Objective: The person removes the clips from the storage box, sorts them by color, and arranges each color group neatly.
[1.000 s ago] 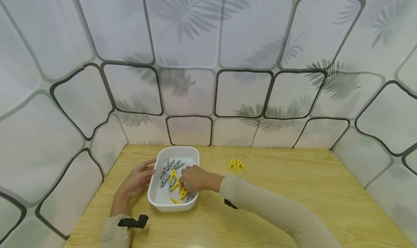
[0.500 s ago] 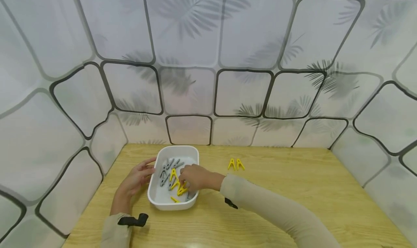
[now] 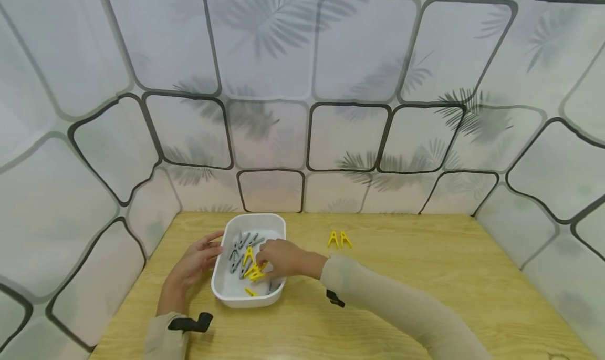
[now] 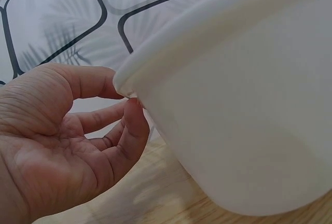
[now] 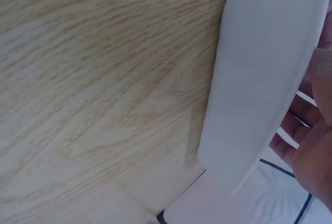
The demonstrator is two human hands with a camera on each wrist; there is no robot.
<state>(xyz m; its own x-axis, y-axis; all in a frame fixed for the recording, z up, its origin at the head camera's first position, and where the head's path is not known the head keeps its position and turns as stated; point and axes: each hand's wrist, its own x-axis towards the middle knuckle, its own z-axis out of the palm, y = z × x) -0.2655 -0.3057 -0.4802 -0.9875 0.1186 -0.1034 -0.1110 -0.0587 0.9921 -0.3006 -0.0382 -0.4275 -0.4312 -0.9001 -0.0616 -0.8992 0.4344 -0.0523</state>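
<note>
A white plastic tub [image 3: 221,291] stands on the table, holding several grey clothespins [image 3: 235,255] and several yellow clothespins [image 3: 248,256]. My left hand [image 3: 196,263] is at the tub's left side; in the left wrist view its thumb and a bent finger pinch the rim. From the right, my right hand [image 3: 282,259] reaches over the rim into the tub. Its fingers are bent at a yellow clothespin [image 3: 257,276] and seem to pinch it, though the fingertips are partly hidden. The right wrist view shows mostly the tub's outer wall [image 5: 259,79].
Two yellow clothespins [image 3: 339,239] stand side by side on the wooden table [image 3: 402,265], to the right of the tub. A patterned curtain [image 3: 274,134] encloses the table at the back and both sides.
The yellow clothespin at my right fingers has shifted left inside the tub and turned. My left hand keeps its place on the rim. The head view has shifted slightly.
</note>
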